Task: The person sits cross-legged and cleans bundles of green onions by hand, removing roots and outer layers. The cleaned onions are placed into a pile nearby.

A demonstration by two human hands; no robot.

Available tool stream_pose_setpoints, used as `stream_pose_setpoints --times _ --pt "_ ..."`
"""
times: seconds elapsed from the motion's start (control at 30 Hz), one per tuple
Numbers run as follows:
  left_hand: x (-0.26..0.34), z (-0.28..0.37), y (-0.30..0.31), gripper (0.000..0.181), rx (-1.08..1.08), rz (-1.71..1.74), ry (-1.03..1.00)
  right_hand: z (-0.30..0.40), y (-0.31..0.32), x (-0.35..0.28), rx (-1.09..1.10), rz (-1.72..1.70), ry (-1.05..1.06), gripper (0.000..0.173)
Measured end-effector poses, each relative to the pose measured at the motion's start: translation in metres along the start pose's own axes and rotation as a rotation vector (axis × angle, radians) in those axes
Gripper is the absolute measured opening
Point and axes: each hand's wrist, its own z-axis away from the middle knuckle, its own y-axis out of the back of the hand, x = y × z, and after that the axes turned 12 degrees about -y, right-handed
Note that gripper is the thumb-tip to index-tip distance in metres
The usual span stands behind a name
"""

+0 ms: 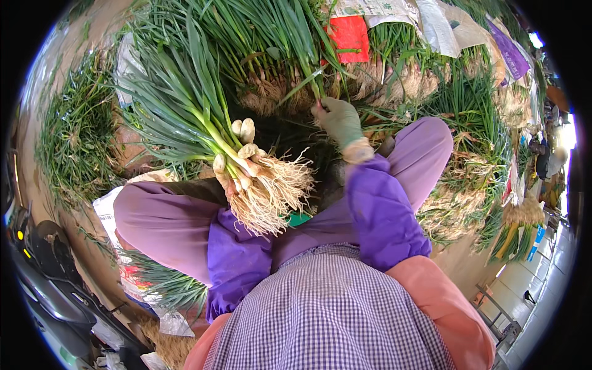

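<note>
My left hand (pixel 236 138) wears a pale, soiled glove; its fingertips curl around a bunch of green garlic plants (pixel 203 108). The bunch's leaves spread to the upper left, and its pale roots (pixel 277 194) hang towards my lap, hiding most of that hand. My right hand (pixel 340 120), in a light green glove, pinches the reddish lower stem of another leafy plant (pixel 317 88) beside a heap of the same plants (pixel 277 32). Purple sleeve covers reach down both forearms.
Rooted plants lie under woven sacks (pixel 384 9) at the upper right and in a pile (pixel 467 185) beside my right knee. Loose greens (pixel 74 138) lie on the floor at left. A dark motor scooter (pixel 55 286) stands at lower left, a metal frame (pixel 499 319) at lower right.
</note>
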Motion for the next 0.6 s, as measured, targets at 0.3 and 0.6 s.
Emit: stream_pose_setpoints --times 0.3,0.6 --pt "-0.011 0.006 -0.015 0.040 0.222 -0.544 0.182 0.081 0.006 -0.023 -0.551 -0.543 0.328 0.020" --pt "-0.029 0.013 -0.021 0.037 0.435 -0.369 0.068 0.050 0.027 -0.079 -0.302 0.503 0.494 0.032"
